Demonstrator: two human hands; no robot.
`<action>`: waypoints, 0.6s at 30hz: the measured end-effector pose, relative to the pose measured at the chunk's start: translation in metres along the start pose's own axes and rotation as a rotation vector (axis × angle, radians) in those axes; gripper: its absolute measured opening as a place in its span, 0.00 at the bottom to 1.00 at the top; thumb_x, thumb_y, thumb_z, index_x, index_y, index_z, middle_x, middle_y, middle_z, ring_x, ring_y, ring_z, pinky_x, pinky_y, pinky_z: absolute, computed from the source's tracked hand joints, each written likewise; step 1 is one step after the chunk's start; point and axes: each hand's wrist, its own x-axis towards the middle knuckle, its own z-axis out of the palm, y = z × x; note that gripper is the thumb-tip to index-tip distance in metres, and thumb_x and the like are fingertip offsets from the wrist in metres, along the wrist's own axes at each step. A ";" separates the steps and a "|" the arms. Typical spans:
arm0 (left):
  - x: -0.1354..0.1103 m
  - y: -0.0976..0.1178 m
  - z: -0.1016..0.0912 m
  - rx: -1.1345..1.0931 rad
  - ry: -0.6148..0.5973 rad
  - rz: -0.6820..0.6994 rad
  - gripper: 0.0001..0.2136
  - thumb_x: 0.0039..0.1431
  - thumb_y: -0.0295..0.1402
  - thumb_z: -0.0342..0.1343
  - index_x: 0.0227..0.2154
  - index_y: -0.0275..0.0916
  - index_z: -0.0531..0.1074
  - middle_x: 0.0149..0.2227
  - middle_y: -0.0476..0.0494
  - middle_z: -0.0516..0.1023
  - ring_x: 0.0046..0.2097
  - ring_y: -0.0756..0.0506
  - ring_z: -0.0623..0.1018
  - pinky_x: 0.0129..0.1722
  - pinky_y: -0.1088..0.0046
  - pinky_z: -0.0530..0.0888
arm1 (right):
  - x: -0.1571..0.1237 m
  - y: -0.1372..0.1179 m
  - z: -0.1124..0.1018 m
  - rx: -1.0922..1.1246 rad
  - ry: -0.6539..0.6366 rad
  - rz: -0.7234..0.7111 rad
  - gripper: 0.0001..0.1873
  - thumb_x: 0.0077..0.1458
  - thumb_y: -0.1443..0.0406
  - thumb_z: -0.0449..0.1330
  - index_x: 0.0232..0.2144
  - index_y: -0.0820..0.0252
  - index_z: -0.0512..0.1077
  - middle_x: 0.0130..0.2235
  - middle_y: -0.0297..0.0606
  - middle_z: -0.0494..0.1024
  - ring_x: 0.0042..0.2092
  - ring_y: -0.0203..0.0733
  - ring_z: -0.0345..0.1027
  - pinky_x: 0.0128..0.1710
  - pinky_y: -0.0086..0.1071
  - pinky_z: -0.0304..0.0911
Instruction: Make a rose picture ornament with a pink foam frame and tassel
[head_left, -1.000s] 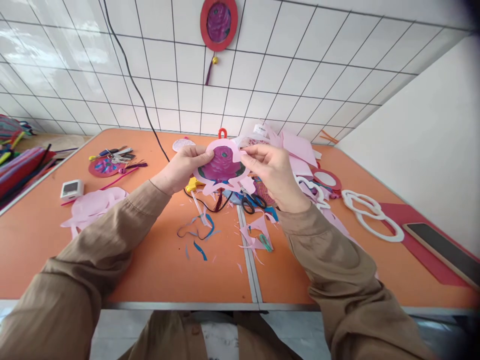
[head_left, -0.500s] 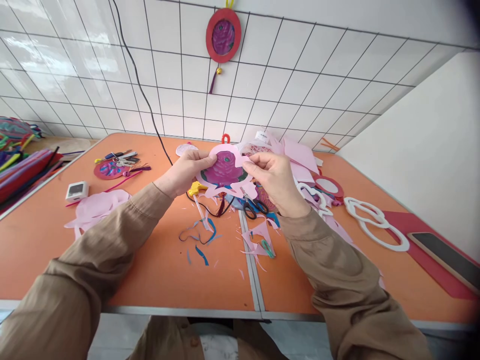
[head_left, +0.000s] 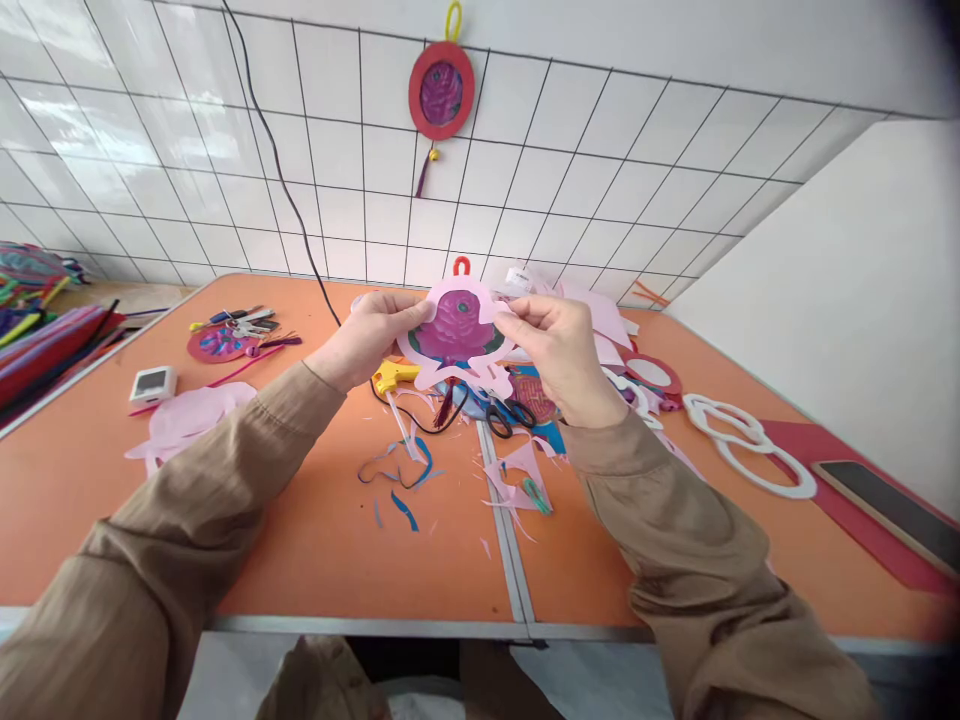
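Between my two hands is a pink-framed flower ornament (head_left: pixel 456 328), raised above the table and facing me. It has a purple rose in the middle, a wavy pink border and a red loop on top. A dark red tassel (head_left: pixel 445 404) shows just below it. My left hand (head_left: pixel 365 338) pinches the left edge, thumb on the front. With thumb and fingers closed, my right hand (head_left: pixel 561 350) grips the upper right of the border. The fingers behind the ornament are hidden. Below lie black-handled scissors (head_left: pixel 510 416) and a yellow glue gun (head_left: pixel 393 376).
Pink and blue scraps (head_left: pixel 517 480) litter the orange table (head_left: pixel 300 570). To the left are keys (head_left: pixel 251 322), a small white device (head_left: pixel 154 384) and pink cutouts (head_left: pixel 191 420). White rings (head_left: pixel 765 475) and a phone (head_left: pixel 889 510) lie right. A red round ornament (head_left: pixel 441 90) hangs on the tiled wall.
The ornament has shifted slightly right and up in view, with both hands still on it. The head view has tilted up a little, showing more of the wall ornament's yellow loop.
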 end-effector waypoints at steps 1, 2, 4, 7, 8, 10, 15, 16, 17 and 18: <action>-0.001 0.000 0.001 0.018 0.008 0.001 0.11 0.58 0.35 0.67 0.25 0.33 0.79 0.23 0.46 0.77 0.25 0.51 0.76 0.28 0.76 0.75 | 0.000 -0.001 0.000 0.000 -0.002 0.002 0.13 0.48 0.62 0.70 0.18 0.57 0.71 0.21 0.31 0.69 0.27 0.38 0.67 0.28 0.33 0.65; -0.001 0.001 0.001 0.028 0.015 0.002 0.11 0.58 0.35 0.67 0.25 0.33 0.79 0.23 0.46 0.77 0.25 0.52 0.75 0.28 0.76 0.75 | 0.000 -0.002 -0.001 0.004 -0.007 0.007 0.13 0.48 0.63 0.69 0.18 0.57 0.71 0.21 0.31 0.70 0.27 0.37 0.66 0.27 0.33 0.64; -0.002 0.003 0.002 0.036 0.014 0.010 0.11 0.56 0.37 0.68 0.25 0.34 0.79 0.24 0.46 0.78 0.25 0.51 0.76 0.29 0.76 0.75 | 0.001 -0.003 -0.002 0.025 -0.022 0.021 0.11 0.48 0.62 0.69 0.19 0.58 0.73 0.22 0.32 0.72 0.27 0.37 0.66 0.27 0.33 0.63; -0.004 0.006 0.002 0.046 -0.013 0.042 0.14 0.52 0.41 0.70 0.26 0.33 0.79 0.26 0.44 0.80 0.27 0.50 0.77 0.30 0.74 0.76 | 0.002 -0.004 -0.005 0.058 -0.040 0.022 0.09 0.50 0.61 0.69 0.22 0.57 0.78 0.24 0.34 0.76 0.28 0.37 0.67 0.27 0.33 0.62; -0.005 0.007 0.003 0.053 -0.017 0.051 0.15 0.52 0.42 0.71 0.26 0.33 0.79 0.26 0.44 0.80 0.27 0.49 0.78 0.30 0.74 0.77 | 0.003 -0.004 -0.005 0.059 -0.044 0.015 0.09 0.51 0.61 0.69 0.22 0.57 0.78 0.25 0.34 0.76 0.28 0.37 0.67 0.27 0.33 0.62; -0.005 0.009 0.003 0.072 -0.013 0.059 0.15 0.52 0.42 0.70 0.25 0.34 0.78 0.25 0.44 0.79 0.28 0.49 0.77 0.30 0.73 0.77 | 0.003 -0.006 -0.006 0.048 -0.052 0.000 0.09 0.51 0.62 0.69 0.22 0.57 0.78 0.24 0.34 0.76 0.28 0.37 0.66 0.27 0.33 0.61; -0.005 0.010 0.001 0.097 -0.001 0.065 0.13 0.59 0.37 0.66 0.23 0.34 0.78 0.23 0.46 0.76 0.26 0.50 0.75 0.30 0.73 0.76 | 0.003 -0.009 -0.007 0.019 -0.057 -0.021 0.11 0.50 0.64 0.69 0.19 0.57 0.75 0.23 0.34 0.74 0.26 0.36 0.64 0.26 0.33 0.59; -0.005 0.010 0.001 0.095 0.001 0.068 0.13 0.60 0.36 0.65 0.23 0.34 0.78 0.22 0.46 0.75 0.25 0.51 0.74 0.29 0.74 0.75 | 0.004 -0.010 -0.008 0.019 -0.067 -0.025 0.11 0.51 0.63 0.68 0.19 0.57 0.75 0.23 0.34 0.74 0.26 0.36 0.64 0.26 0.33 0.59; -0.005 0.009 0.000 0.091 0.003 0.070 0.13 0.60 0.35 0.65 0.23 0.34 0.78 0.22 0.47 0.75 0.25 0.51 0.74 0.29 0.74 0.75 | 0.004 -0.010 -0.009 0.017 -0.082 -0.029 0.12 0.52 0.63 0.68 0.19 0.57 0.74 0.23 0.34 0.73 0.26 0.36 0.64 0.26 0.34 0.59; -0.005 0.009 -0.001 0.086 0.004 0.068 0.13 0.61 0.35 0.64 0.23 0.34 0.78 0.22 0.47 0.75 0.25 0.51 0.73 0.29 0.74 0.75 | 0.004 -0.010 -0.010 0.001 -0.094 -0.044 0.14 0.54 0.61 0.67 0.19 0.57 0.73 0.22 0.35 0.72 0.26 0.36 0.63 0.25 0.34 0.60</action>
